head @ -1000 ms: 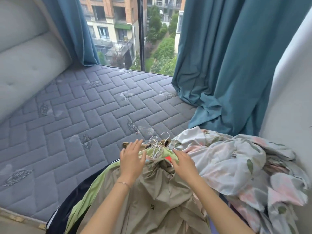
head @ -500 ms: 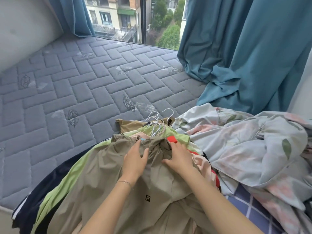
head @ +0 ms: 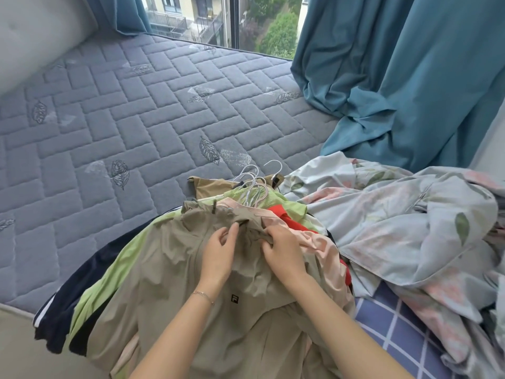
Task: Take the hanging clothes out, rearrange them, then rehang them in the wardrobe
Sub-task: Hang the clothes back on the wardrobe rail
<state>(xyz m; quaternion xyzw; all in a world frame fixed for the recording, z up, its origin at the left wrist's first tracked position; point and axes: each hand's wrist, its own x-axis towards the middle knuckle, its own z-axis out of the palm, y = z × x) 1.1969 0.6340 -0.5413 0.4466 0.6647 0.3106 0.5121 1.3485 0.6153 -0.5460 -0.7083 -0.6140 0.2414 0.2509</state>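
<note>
Rearranging seems in hand: on the clothes pile (head: pixel 90 296) lying on the mattress (head: pixel 109 132), left hand (head: pixel 218 253) and right hand (head: pixel 284 250), close together, pinch the khaki jacket (head: pixel 169 269) at its collar, probably to straighten it among the hangers (head: pixel 254 184)

Head view: worn on the person's head, tilted forward and down.
Facing: grey quilted mattress (head: pixel 136 138) ahead, glass window (head: pixel 262 23) at 12 o'clock, teal curtain (head: pixel 410 77) at 2 o'clock.
Nearness: close above the khaki zip jacket (head: pixel 169 283) at 6 o'clock.
</note>
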